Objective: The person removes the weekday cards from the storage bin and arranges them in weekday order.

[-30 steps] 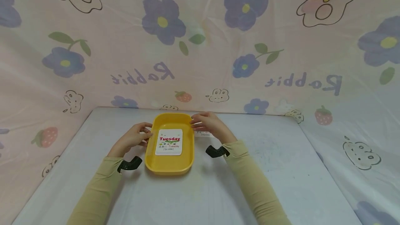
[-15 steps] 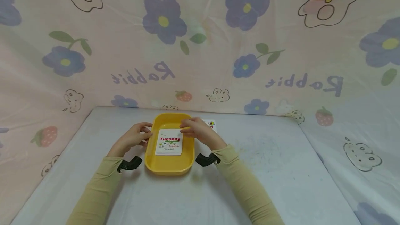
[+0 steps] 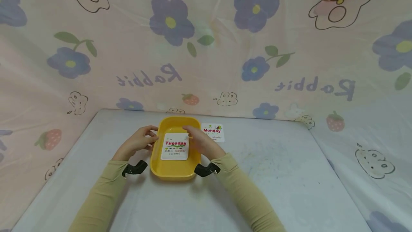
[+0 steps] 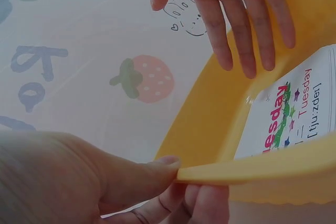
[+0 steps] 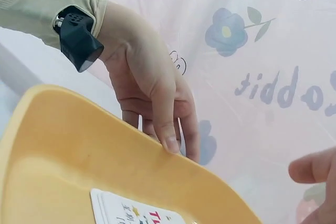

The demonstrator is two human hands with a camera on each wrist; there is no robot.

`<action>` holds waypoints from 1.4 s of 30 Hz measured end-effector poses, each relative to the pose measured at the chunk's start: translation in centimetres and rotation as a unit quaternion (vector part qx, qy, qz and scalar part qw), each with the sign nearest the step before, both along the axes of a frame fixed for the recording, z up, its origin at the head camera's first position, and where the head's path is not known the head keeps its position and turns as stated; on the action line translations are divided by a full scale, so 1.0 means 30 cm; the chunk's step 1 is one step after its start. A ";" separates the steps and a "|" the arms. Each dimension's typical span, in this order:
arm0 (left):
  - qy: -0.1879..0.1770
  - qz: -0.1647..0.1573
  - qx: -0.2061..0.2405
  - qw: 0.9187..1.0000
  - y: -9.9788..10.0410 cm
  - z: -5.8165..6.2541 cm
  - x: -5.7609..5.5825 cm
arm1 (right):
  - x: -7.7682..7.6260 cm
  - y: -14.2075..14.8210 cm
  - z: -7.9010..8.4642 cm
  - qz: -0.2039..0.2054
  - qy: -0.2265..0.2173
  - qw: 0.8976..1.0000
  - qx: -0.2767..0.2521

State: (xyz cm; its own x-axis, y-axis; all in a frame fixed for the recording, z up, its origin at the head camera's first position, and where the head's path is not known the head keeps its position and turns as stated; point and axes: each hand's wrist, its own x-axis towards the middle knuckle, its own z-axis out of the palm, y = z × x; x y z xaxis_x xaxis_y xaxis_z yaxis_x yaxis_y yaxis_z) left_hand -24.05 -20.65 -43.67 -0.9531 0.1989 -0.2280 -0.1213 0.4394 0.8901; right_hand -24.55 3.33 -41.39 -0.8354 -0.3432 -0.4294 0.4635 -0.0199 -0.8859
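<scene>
My left hand (image 3: 137,143) pinches the left rim of a yellow plastic tray (image 3: 173,169), thumb on top and fingers beneath in the left wrist view. Inside the tray lies a stack of white cards (image 3: 175,153), its top one printed "Tuesday" in red. My right hand (image 3: 203,142) hovers over the tray's right side, beside the stack. In the left wrist view, the fingers (image 4: 241,35) of this right hand hang straight and spread, holding nothing. The right wrist view catches only part of the right hand (image 5: 317,182) at its edge.
A white "Monday" card (image 3: 212,131) lies on the table just right of the tray, partly behind the right hand. The white table (image 3: 273,174) reaches back to a curtain (image 3: 219,56) with flowers and rabbits. Black wrist cameras (image 3: 207,169) stick out below both hands.
My right hand has moved left from beside the Monday card to over the tray, uncovering that card. My left hand keeps its hold on the tray.
</scene>
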 end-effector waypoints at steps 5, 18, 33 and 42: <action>-0.003 0.000 0.000 1.000 -0.002 0.009 0.000 | 0.004 -0.012 -0.020 0.010 -0.008 1.000 0.001; -0.006 0.006 -0.010 1.000 0.002 0.005 0.002 | 0.002 -0.034 -0.057 -0.029 -0.042 0.997 -0.059; -0.006 0.000 0.001 1.000 0.002 0.006 0.005 | -0.002 -0.031 -0.059 -0.019 -0.031 0.998 -0.047; -0.014 0.000 -0.002 1.000 0.010 0.014 0.010 | -0.005 -0.038 -0.058 0.017 0.010 1.000 -0.009</action>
